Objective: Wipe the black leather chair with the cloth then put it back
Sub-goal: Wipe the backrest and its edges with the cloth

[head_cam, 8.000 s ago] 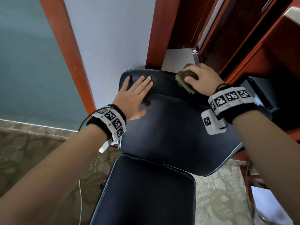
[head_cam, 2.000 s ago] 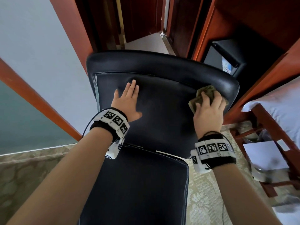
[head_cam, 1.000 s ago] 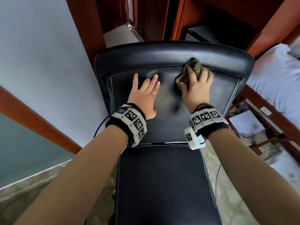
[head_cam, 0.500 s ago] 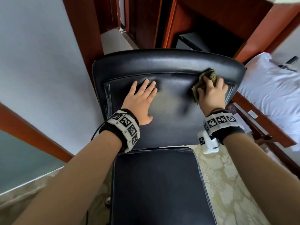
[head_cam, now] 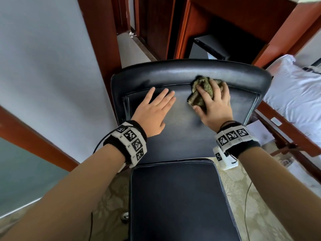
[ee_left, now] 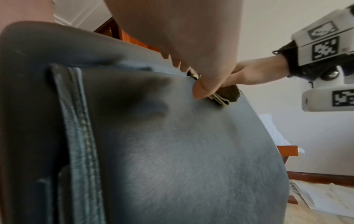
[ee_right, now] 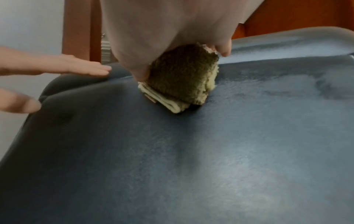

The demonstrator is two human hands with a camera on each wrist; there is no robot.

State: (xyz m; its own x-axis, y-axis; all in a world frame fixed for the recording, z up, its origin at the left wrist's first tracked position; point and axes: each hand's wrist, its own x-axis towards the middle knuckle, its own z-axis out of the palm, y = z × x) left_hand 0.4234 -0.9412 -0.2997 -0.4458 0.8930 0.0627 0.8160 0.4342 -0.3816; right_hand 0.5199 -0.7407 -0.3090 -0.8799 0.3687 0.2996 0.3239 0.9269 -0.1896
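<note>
Looking down at a black leather chair [head_cam: 184, 133], backrest facing the camera and seat pad lower in frame. Right hand [head_cam: 214, 105] holding an olive-green cloth [head_cam: 202, 91] bunched and folded, pressed against the upper backrest just under the rolled top edge, right of centre. Grip there curled over the cloth, thumb tucked against its near edge, fingers draped over the top, so holding the cloth and nothing else. From the right wrist view, cloth [ee_right: 184, 78] folded in several layers, paler edges poking out at the bottom, sitting flat on the leather. Left hand [head_cam: 153, 112] flat on the backrest just beside the right one, fingers straight and slightly spread, palm down, grip wide and holding nothing, just resting on the leather. Same thing from the left wrist view, cloth [ee_left: 226, 94] peeking out past the left thumb. Both wrists wearing black bands with white marker blocks. Leather looking a bit streaky and dull grey in the middle of the backrest. Around it: patterned beige carpet [head_cam: 243, 197] under the chair, a grey-white wall [head_cam: 43, 66] on the left with reddish wooden trim, dark wooden cabinetry [head_cam: 225, 23] behind the chair, and a bed with white bedding [head_cam: 295, 93] off to the right
</note>
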